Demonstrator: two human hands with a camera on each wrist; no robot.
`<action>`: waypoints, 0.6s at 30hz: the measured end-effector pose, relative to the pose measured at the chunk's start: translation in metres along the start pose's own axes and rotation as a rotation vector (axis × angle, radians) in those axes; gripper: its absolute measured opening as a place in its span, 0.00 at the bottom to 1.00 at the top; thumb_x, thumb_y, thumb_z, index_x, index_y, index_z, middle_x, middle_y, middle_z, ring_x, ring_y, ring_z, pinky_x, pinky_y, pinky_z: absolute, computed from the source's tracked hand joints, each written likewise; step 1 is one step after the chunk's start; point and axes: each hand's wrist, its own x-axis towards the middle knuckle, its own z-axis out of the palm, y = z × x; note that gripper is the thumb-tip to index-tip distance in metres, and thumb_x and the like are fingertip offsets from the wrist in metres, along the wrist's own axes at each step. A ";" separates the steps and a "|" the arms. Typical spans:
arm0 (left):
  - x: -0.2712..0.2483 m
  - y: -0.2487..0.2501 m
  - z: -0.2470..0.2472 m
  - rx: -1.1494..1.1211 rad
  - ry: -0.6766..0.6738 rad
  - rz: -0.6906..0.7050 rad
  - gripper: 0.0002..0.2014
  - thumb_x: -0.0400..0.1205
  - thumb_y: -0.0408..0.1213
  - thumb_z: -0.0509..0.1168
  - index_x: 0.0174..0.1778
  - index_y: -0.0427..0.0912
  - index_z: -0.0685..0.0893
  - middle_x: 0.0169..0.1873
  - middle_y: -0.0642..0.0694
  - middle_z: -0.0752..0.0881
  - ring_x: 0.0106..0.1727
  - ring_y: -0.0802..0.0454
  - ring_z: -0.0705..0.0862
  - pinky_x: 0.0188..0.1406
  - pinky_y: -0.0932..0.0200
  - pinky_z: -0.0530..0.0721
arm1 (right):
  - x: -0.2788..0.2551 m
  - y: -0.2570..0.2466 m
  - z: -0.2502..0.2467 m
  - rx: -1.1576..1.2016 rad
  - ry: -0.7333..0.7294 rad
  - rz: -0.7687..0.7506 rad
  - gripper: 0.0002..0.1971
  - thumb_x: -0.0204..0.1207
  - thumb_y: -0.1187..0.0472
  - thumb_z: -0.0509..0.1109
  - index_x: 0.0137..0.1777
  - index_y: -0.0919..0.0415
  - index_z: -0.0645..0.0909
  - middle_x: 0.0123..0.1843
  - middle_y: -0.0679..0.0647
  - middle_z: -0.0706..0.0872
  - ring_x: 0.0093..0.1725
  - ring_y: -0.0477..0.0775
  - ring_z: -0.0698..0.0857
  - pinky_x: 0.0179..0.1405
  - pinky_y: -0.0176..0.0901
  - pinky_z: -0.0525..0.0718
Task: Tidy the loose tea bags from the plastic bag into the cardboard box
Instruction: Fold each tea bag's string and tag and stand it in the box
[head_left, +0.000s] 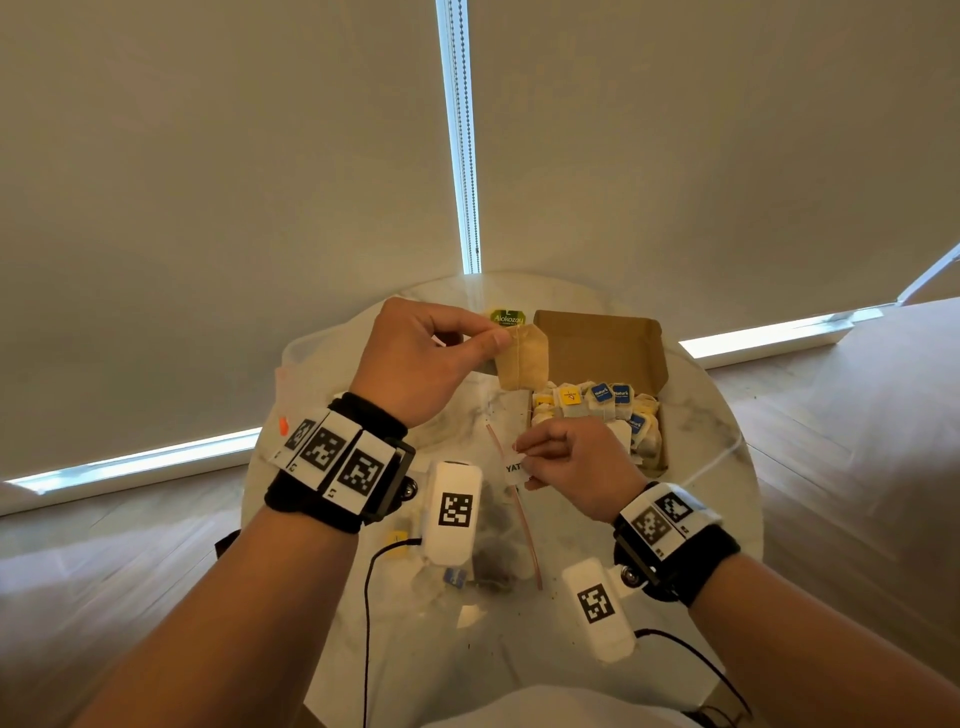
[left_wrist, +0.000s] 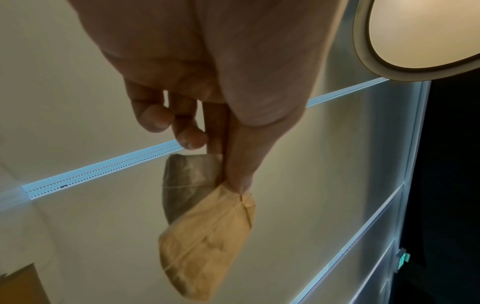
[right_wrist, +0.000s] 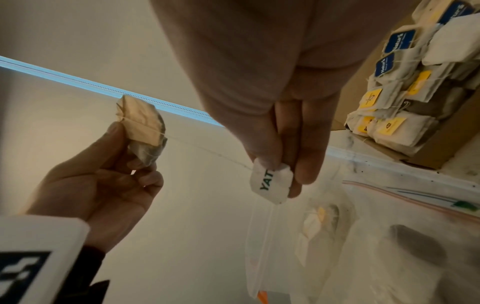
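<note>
The scene is seen from three cameras. The head view is taken from above and behind both forearms, facing forward and down at a round table (head_left: 727, 467) with blinds behind it; the whole work area is taken in from a moderate distance. The left wrist view is taken from under the left hand (left_wrist: 207, 72), very close, and is aimed along the fingers toward the blinds and a ceiling lamp (left_wrist: 426, 33). The right wrist view is taken just as near, under the right hand (right_wrist: 272, 92), and is aimed across the table. The held tea bag (head_left: 522, 364) is shared by all three views; the cardboard box (right_wrist: 441, 142) is shared by the head and right wrist views.
</note>
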 end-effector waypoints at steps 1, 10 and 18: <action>0.000 0.001 0.000 0.000 -0.002 0.004 0.07 0.76 0.39 0.77 0.39 0.60 0.90 0.36 0.58 0.91 0.36 0.48 0.85 0.38 0.59 0.85 | 0.002 0.000 -0.001 0.003 0.021 0.004 0.09 0.74 0.74 0.74 0.47 0.59 0.88 0.39 0.55 0.92 0.37 0.54 0.92 0.42 0.47 0.92; -0.006 -0.001 -0.002 -0.007 -0.040 0.021 0.05 0.76 0.39 0.77 0.41 0.56 0.92 0.38 0.56 0.92 0.41 0.43 0.89 0.47 0.40 0.88 | 0.022 -0.026 -0.019 -0.037 0.296 -0.088 0.04 0.76 0.64 0.76 0.48 0.57 0.90 0.33 0.47 0.90 0.29 0.39 0.87 0.28 0.26 0.80; -0.013 -0.013 0.004 0.009 -0.087 -0.037 0.02 0.75 0.40 0.78 0.42 0.50 0.94 0.37 0.53 0.93 0.42 0.41 0.89 0.49 0.39 0.87 | 0.023 -0.075 -0.033 0.238 0.367 -0.235 0.08 0.74 0.66 0.78 0.53 0.59 0.89 0.38 0.54 0.93 0.38 0.55 0.92 0.41 0.48 0.91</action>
